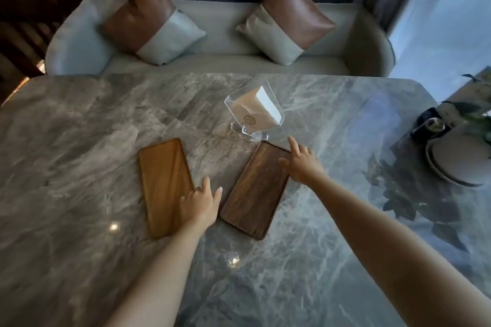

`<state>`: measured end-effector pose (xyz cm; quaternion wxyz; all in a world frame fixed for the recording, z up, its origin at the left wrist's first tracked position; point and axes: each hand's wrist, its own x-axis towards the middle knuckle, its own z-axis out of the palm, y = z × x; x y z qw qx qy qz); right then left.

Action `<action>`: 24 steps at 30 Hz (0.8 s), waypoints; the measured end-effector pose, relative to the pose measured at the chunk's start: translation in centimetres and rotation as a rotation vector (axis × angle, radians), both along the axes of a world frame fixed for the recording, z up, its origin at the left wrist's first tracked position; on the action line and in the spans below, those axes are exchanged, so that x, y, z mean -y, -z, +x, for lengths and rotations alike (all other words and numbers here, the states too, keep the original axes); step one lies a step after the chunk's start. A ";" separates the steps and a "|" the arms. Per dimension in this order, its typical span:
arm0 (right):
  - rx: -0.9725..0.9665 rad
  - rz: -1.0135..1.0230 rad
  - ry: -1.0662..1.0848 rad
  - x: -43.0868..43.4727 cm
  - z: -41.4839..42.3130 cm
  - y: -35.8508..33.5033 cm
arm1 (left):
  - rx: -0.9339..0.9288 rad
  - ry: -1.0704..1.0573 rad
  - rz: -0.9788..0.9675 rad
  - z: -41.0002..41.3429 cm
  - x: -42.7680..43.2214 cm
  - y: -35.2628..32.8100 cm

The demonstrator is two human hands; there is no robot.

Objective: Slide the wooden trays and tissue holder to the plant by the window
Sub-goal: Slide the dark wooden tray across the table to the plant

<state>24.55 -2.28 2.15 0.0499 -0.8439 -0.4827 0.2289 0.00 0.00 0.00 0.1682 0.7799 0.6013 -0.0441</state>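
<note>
Two flat wooden trays lie on the grey marble table (79,141). The lighter tray (162,180) is on the left, and my left hand (200,203) rests flat on its near right corner, fingers spread. The darker tray (255,194) lies angled to its right, with my right hand (301,162) pressing its far right edge, fingers apart. Just beyond the dark tray stands a clear acrylic tissue holder (252,114) with napkins inside. The plant (475,114) is at the table's far right by the window.
A dark round vessel (430,125) and a grey plate (459,164) sit beside the plant at the right edge. A grey sofa (220,45) with two brown-and-grey cushions stands behind the table.
</note>
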 end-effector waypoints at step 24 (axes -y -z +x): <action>0.037 -0.182 -0.050 -3.7 3.6 3.7 | -0.011 -0.366 -0.096 4.1 4.4 3.5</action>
